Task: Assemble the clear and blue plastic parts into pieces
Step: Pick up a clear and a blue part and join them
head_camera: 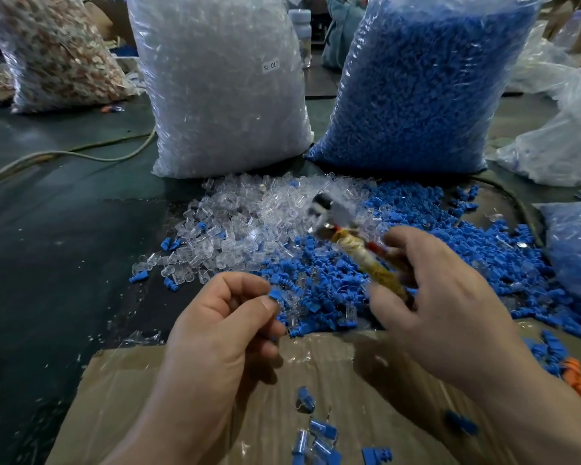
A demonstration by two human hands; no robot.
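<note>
Head view: left hand [222, 330] pinches a part [277, 294]; right hand [443, 297] grips a hammer [349, 243].
The hammer could miss and hit the left hand, since the part is tiny.

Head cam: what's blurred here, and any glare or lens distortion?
Head view: motion blur smears the hammer and the right hand gripping it; the left hand, pinching a blue and clear piece, is sharper; glare speckles the clear bag and blue bag; wide-angle bending leans both bags outward.
</note>
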